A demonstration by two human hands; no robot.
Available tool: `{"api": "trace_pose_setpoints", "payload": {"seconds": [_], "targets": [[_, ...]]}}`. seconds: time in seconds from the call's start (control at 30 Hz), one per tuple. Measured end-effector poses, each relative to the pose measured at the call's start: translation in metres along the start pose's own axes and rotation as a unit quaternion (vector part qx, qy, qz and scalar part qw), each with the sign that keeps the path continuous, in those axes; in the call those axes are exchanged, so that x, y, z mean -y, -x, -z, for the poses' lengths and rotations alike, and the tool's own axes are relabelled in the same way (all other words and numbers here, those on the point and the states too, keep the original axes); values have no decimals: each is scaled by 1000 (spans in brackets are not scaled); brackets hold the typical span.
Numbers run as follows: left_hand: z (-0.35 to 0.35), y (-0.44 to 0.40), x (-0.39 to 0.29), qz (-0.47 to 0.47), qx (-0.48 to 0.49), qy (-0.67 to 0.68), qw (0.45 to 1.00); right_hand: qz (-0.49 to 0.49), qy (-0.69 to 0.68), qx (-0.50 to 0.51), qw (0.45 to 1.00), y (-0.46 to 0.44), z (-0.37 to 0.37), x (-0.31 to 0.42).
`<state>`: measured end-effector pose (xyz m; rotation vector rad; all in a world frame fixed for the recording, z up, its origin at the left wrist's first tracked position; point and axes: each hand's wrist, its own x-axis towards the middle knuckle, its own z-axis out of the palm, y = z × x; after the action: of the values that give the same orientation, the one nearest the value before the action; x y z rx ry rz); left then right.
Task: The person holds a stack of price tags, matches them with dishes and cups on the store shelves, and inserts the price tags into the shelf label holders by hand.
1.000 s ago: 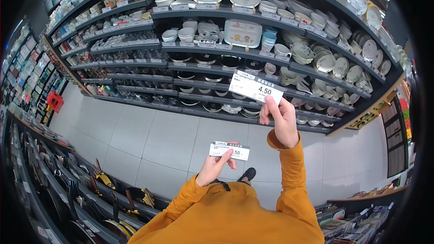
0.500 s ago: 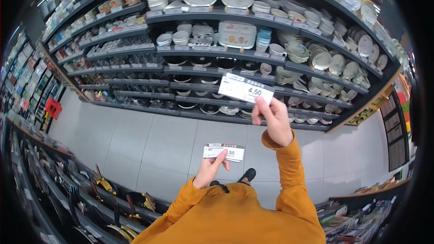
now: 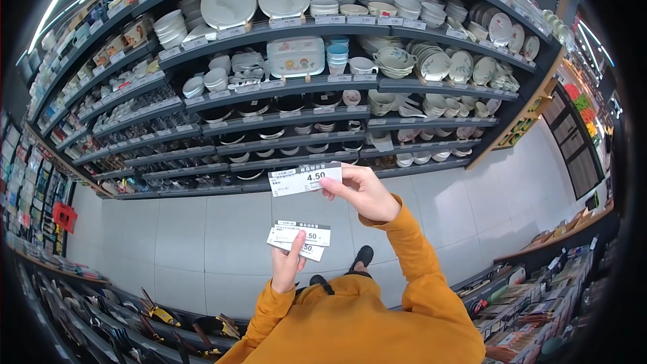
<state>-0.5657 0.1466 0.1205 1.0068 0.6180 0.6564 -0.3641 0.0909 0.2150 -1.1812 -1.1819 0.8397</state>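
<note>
Between thumb and fingers, my right hand (image 3: 360, 192) grips a white price tag (image 3: 290, 183) with a dark top strip and "4.50" printed on it. Lower and to the left, my left hand (image 3: 288, 264) pinches a small fanned stack of price tags (image 3: 286, 233), its thumb lying across their front. Part of a price ending in ".50" shows on two of these tags. The single tag is held above the stack, apart from it. Both sleeves are mustard yellow.
Ahead stands a long dark shelf unit (image 3: 269, 84) stacked with plates, bowls, cups and pans, with price labels along its edges. Grey floor tiles (image 3: 182, 229) lie below. Kitchen utensils (image 3: 158, 313) hang on a rack at lower left; packaged goods (image 3: 532, 310) fill the lower right.
My right hand has come down and left with its tag, nearer the left hand. The tags in my left hand are fanned further apart. The view has turned to the right.
</note>
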Motion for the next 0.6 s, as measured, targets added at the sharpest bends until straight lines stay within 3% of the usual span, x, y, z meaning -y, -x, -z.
{"api": "trace_pose_setpoints", "payload": {"seconds": [0.17, 0.5, 0.6], "targets": [[-18, -9, -1, 0, 14, -12, 1000, -44, 10, -14, 999, 5, 21, 3], [-41, -24, 3, 11, 15, -13, 1000, -23, -46, -8, 999, 7, 42, -4], [-47, -34, 13, 21, 22, -13, 999, -13, -35, -51, 998, 12, 56, -17]]}}
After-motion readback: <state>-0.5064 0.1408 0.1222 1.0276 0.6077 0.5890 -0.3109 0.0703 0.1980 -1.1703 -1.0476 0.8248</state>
